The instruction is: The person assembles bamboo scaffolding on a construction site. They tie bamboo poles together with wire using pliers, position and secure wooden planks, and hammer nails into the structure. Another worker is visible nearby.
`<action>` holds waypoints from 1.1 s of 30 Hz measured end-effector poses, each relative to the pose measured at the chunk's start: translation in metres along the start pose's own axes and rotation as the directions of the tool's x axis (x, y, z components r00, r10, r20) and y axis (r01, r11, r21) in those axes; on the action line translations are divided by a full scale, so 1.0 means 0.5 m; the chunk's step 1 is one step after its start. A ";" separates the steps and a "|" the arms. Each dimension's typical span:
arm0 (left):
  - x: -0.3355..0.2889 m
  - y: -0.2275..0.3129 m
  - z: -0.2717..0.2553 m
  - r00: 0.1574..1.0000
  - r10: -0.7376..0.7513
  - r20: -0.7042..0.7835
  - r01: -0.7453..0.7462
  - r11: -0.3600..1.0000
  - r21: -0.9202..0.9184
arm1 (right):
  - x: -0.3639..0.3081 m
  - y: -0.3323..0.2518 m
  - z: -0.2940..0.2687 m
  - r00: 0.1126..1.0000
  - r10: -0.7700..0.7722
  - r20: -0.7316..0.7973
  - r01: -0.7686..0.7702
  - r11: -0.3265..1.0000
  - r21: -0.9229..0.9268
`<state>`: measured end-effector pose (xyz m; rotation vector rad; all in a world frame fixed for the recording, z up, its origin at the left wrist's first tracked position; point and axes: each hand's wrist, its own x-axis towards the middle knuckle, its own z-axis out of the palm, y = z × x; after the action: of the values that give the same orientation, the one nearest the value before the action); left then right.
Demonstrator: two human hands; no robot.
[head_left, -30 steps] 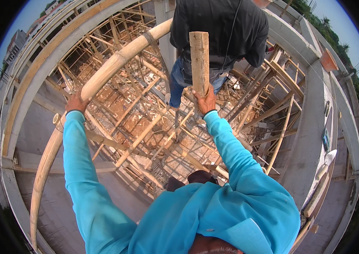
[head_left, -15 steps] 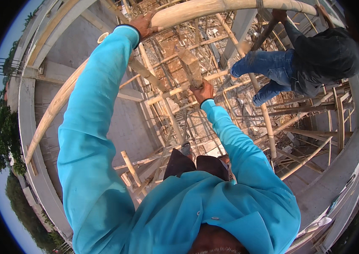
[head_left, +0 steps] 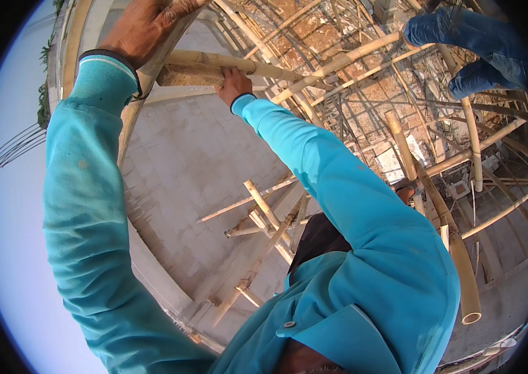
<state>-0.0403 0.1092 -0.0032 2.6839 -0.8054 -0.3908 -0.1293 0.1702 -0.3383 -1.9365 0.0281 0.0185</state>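
My left hand [head_left: 145, 30], in a turquoise sleeve, is at the top left with its fingers bent over a thick bamboo pole [head_left: 128, 134]. The upper part of that pole runs out of view. To its right, my right hand [head_left: 235, 85] grips the end of a short, rough wooden board [head_left: 188, 76]. The board's far end reaches the thick pole just below my left hand. Directly above the board, a bamboo crosspiece [head_left: 214, 59] runs to the right. My right fingers are partly hidden behind the board.
Bamboo scaffolding [head_left: 339, 65] crosses below, over ground with rubble. A co-worker's legs in blue jeans [head_left: 485, 50] stand on poles at the upper right. Cut pole ends [head_left: 470, 315] stick up at the lower right. A grey block wall [head_left: 183, 162] lies left of centre; bare rebar [head_left: 21, 146] juts out beyond.
The view has swung left. My right hand has brought the wooden board leftward, up to the thick pole near my left hand. The co-worker now shows only from the legs down.
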 end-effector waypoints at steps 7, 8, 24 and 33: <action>0.000 0.070 0.003 0.966 -0.259 -0.013 0.259 0.965 0.050 | -0.005 -0.033 -0.012 0.999 0.016 -0.032 -0.017 1.000 -0.023; 0.000 0.073 0.006 0.953 -0.301 -0.028 0.302 0.949 0.084 | -0.005 -0.029 -0.013 0.998 0.013 -0.060 -0.014 1.000 -0.015; 0.004 0.037 0.030 0.953 -0.224 -0.204 0.286 0.886 0.364 | 0.062 0.020 -0.065 0.976 -0.199 -0.092 0.199 0.980 -0.010; 0.008 0.069 0.044 0.903 -0.340 -0.261 0.410 0.865 0.289 | 0.109 0.121 -0.080 0.951 -0.297 0.087 0.305 0.946 -0.109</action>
<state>-0.0611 0.0750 -0.0113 3.1452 -0.2996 -0.0588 -0.0766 0.1105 -0.3818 -2.0417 -0.3234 -0.1185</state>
